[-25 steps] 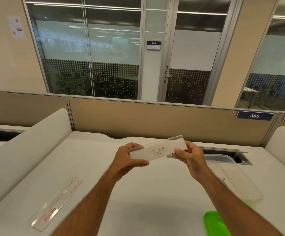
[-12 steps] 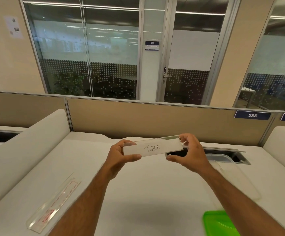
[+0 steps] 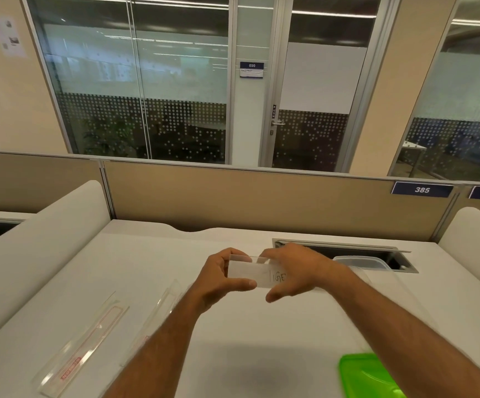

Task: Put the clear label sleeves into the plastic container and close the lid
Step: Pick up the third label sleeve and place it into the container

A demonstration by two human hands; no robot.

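Currently, both hands are holding one clear label sleeve [image 3: 246,272] in the air above the white desk [image 3: 261,340]. The left hand [image 3: 218,280] is pinching the sleeve's left end, thumb [image 3: 240,284] lying along the lower edge and fingers curling over the top edge. The right hand [image 3: 296,272] is closing over the right portion, its fingers wrapping the upper edge and its thumb hanging just under the sleeve; whether that thumb is touching cannot be told. The sleeve's long axis is running left to right, roughly level, with its flat face turned toward the camera. A white insert inside it is showing handwritten letters, partly covered by the right hand.

Two more clear label sleeves are lying flat on the desk at the left, well apart from the hands, both angling from near-left to far-right: one with a red-outlined insert [image 3: 80,349], and a second [image 3: 158,314] partly hidden by the left forearm.

Behind the right wrist, a clear plastic container [image 3: 361,262] is sitting on the desk near a recessed cable tray [image 3: 348,248]. Its contents cannot be made out. A green lid [image 3: 368,374] is lying at the near right edge, partly covered by the right forearm, apart from the container.
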